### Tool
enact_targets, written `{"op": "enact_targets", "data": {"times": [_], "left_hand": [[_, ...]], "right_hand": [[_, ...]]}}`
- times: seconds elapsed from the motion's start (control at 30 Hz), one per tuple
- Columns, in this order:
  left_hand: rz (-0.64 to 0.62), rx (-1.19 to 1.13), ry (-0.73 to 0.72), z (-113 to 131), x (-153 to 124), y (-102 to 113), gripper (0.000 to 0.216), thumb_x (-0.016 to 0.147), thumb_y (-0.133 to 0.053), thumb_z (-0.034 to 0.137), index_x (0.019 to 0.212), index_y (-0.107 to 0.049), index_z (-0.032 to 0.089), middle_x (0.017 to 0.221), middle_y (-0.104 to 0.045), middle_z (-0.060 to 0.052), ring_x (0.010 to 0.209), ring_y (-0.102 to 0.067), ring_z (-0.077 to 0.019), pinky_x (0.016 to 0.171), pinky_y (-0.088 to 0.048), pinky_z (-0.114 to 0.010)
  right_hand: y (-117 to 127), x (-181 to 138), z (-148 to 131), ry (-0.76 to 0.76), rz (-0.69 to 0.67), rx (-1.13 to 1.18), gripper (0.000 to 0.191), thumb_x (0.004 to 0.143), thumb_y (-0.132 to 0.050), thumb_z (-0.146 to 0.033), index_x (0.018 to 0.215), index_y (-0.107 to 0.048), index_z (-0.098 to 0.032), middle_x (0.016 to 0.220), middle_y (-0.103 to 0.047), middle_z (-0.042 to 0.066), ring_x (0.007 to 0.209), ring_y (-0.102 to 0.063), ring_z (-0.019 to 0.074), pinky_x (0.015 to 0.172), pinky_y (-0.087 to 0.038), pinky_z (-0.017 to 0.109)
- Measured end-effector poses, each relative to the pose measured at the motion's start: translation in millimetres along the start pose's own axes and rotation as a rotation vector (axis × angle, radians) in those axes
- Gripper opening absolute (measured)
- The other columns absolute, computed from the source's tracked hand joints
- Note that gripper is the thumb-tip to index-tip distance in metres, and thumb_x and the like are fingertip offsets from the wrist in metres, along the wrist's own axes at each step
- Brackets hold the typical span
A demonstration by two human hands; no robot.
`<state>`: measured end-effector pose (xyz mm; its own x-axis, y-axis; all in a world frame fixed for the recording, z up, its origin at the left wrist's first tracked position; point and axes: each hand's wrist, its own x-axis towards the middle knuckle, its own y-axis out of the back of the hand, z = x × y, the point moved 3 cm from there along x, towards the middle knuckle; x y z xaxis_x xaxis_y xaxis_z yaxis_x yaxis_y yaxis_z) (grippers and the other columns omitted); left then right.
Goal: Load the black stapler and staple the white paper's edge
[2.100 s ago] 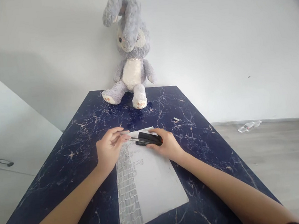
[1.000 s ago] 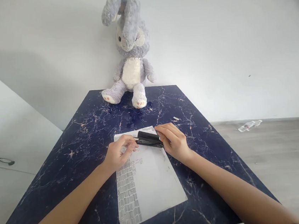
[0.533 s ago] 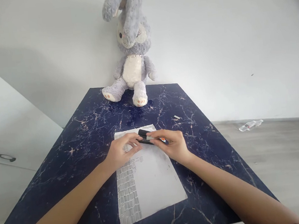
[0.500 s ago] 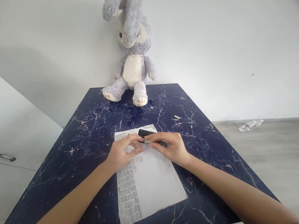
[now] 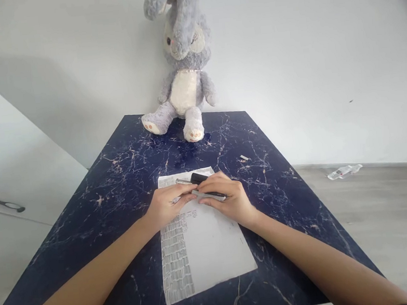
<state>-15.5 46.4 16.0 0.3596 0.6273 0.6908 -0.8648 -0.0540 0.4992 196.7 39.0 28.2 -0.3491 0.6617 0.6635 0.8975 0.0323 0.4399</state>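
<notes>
A black stapler with a metal underside lies at the far end of a white printed sheet on the dark blue marble table. My right hand is curled over the stapler, its fingers wrapped round the body. My left hand meets it from the left, with its fingertips pinched at the stapler's metal front end. Both hands rest on the top part of the sheet.
A grey and white plush rabbit sits against the wall at the table's far edge. A small white scrap lies on the table to the right. A clear plastic bottle lies on the floor. A white cabinet with a dark handle stands to the left.
My right hand has moved from beside the stapler to over it and closed round it. My left hand has slid right to the stapler's front end. The view has tilted down a little.
</notes>
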Motion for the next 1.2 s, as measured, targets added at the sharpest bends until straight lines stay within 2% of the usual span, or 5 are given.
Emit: {"op": "enact_targets", "data": {"times": [0.13,0.3,0.43,0.73,1.2], "left_hand": [[0.05,0.106,0.197,-19,3,9,0.013,0.098,-0.069,0.031,0.105,-0.076,0.023,0.1,-0.08,-0.002,0.082,-0.076,-0.0167,0.081,-0.063,-0.029],[-0.076,0.117,0.328,-42,3,7,0.011,0.101,-0.062,0.028,0.105,-0.07,0.02,0.094,-0.074,-0.003,0.083,-0.07,-0.0174,0.077,-0.056,-0.03],[-0.226,0.138,0.273,-46,1,-1,0.012,0.101,-0.062,0.029,0.106,-0.068,0.02,0.092,-0.065,-0.003,0.084,-0.063,-0.0185,0.077,-0.052,-0.033],[-0.314,0.12,0.239,-48,1,4,0.012,0.103,-0.057,0.028,0.109,-0.064,0.02,0.105,-0.054,-0.004,0.09,-0.06,-0.0188,0.085,-0.051,-0.036],[-0.247,0.098,0.264,-51,3,6,0.012,0.101,-0.062,0.028,0.102,-0.069,0.018,0.094,-0.054,-0.002,0.073,-0.054,-0.0129,0.073,-0.05,-0.03]], "right_hand": [[11,2,20,-0.102,0.005,-0.321,0.039,0.09,-0.078,-0.035,0.126,-0.068,-0.023,0.13,-0.068,0.012,0.117,-0.063,0.032,0.101,-0.052,0.052],[2,-7,48,-0.247,-0.23,-0.259,0.026,0.099,-0.061,-0.029,0.123,-0.065,-0.019,0.107,-0.073,0.009,0.091,-0.069,0.0244,0.082,-0.055,0.038],[0,-10,55,-0.299,-0.201,-0.192,0.024,0.1,-0.06,-0.031,0.12,-0.065,-0.019,0.106,-0.074,0.007,0.092,-0.07,0.0236,0.083,-0.052,0.035],[4,-8,53,-0.31,-0.201,-0.151,0.023,0.099,-0.06,-0.033,0.116,-0.067,-0.019,0.101,-0.074,0.006,0.087,-0.069,0.022,0.082,-0.051,0.033],[5,-8,54,-0.318,-0.199,-0.147,0.024,0.098,-0.061,-0.034,0.116,-0.068,-0.019,0.101,-0.074,0.006,0.086,-0.069,0.0218,0.081,-0.051,0.032]]}}
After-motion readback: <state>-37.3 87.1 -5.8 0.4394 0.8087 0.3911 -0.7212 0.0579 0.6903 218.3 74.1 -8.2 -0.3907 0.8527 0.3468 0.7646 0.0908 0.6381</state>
